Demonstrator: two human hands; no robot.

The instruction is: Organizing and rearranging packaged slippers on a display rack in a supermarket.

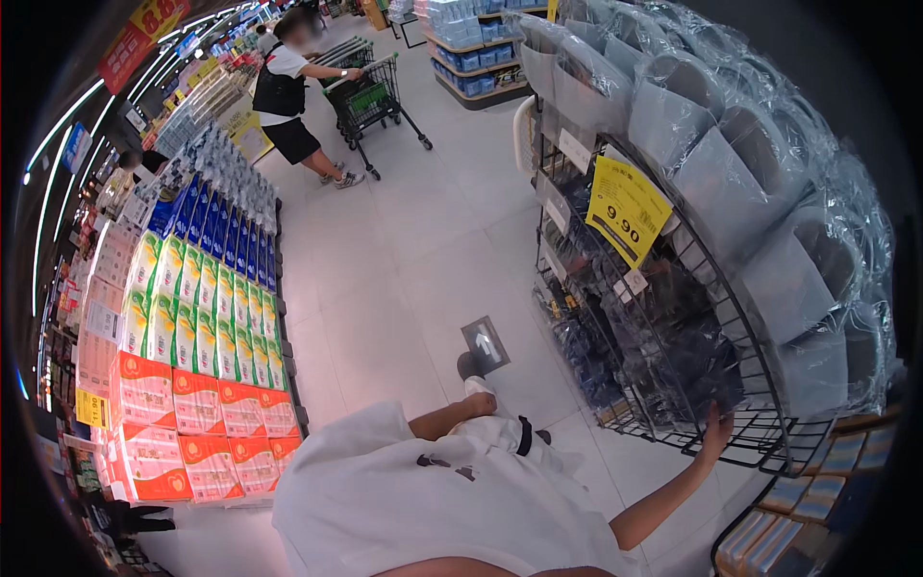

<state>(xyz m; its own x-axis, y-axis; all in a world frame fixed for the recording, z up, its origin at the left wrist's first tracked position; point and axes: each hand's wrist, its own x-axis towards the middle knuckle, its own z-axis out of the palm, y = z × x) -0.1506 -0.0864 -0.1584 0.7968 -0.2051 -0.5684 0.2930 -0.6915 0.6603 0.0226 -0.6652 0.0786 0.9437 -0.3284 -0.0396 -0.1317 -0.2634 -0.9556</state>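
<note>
My right hand (715,434) reaches to a black wire display rack (746,346). Its fingers touch the lower end of dark goods in clear plastic (696,364); whether they grip is hidden. Above these, pale slippers (728,169) in clear plastic wrap are stacked. A yellow price card (629,210) hangs on the rack's front. My left hand (482,405) is curled close in front of my body, by my white trousers (490,436), with nothing visible in it.
Stacked tissue packs (205,324) line the aisle's left side. Ahead, a person (288,94) in a black vest holds a shopping cart (368,90). A floor sign with an arrow (485,344) lies before my foot. Packaged goods (786,505) fill a low rack at lower right.
</note>
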